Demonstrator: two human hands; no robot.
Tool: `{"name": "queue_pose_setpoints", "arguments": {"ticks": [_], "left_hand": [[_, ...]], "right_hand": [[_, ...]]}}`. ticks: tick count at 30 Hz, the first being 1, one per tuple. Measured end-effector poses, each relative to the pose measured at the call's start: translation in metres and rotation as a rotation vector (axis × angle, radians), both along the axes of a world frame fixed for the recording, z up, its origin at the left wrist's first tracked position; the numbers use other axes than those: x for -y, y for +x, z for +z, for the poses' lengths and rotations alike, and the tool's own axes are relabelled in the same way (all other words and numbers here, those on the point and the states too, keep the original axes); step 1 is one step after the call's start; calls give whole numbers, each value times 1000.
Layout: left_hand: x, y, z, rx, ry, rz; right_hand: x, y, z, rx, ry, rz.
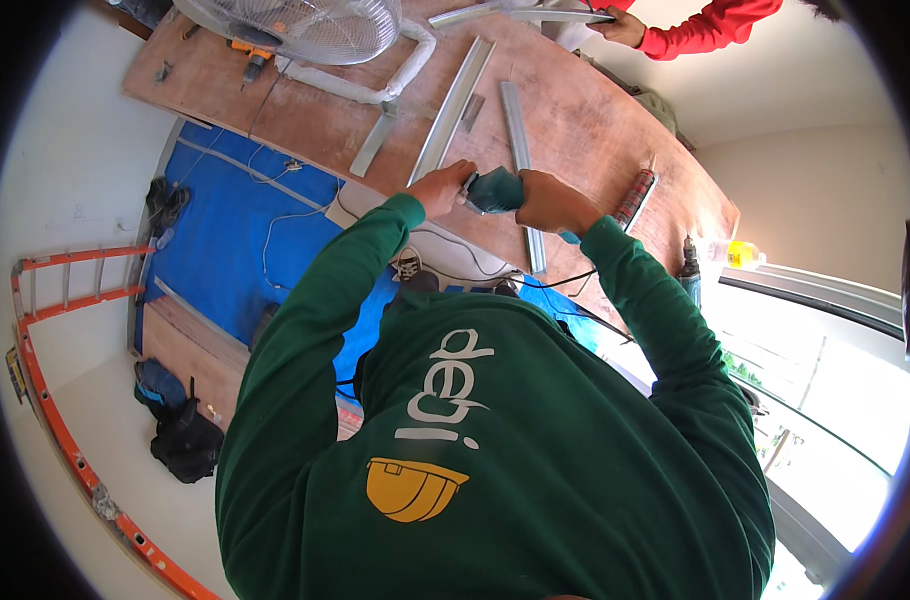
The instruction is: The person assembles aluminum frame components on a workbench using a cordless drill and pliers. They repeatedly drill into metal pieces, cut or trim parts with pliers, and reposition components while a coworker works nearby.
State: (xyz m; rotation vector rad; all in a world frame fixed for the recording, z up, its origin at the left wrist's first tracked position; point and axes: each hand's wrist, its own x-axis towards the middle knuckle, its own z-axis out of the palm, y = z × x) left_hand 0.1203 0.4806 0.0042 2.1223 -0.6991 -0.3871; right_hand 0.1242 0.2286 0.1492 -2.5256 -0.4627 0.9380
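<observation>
In front of my chest, at the near edge of the wooden table, both hands meet on a teal corded power tool [497, 190]. My right hand [558, 203] is wrapped round its body, and a black cord trails below that wrist. My left hand [443, 190] has its fingers closed at the tool's grey front end; the fingertips are partly hidden. Just beyond the left hand lies a long metal channel [453, 115]. A second, narrower metal profile [518, 130] runs under the tool toward the near edge.
A fan [305, 25], an orange drill [250, 62] and a short metal piece [375, 143] lie far left. On the right are a caulking gun [635, 198], a teal drill [690, 270] and a bottle [743, 254]. A red-sleeved person's hand [623, 28] holds a metal strip. An orange ladder [50, 400] stands left.
</observation>
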Motion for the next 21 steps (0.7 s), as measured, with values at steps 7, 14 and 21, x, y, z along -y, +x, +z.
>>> {"name": "queue_pose_setpoints", "arguments": {"ticks": [7,14,21], "left_hand": [[0,1,2,-4,10,1],[-1,1,1,16,-21,-5],[1,1,1,-9,16,15]], "right_hand": [[1,-1,2,-22,3,-27],[0,-3,6,-39,8,-41],[5,-6,-7,24,63,-74]]}}
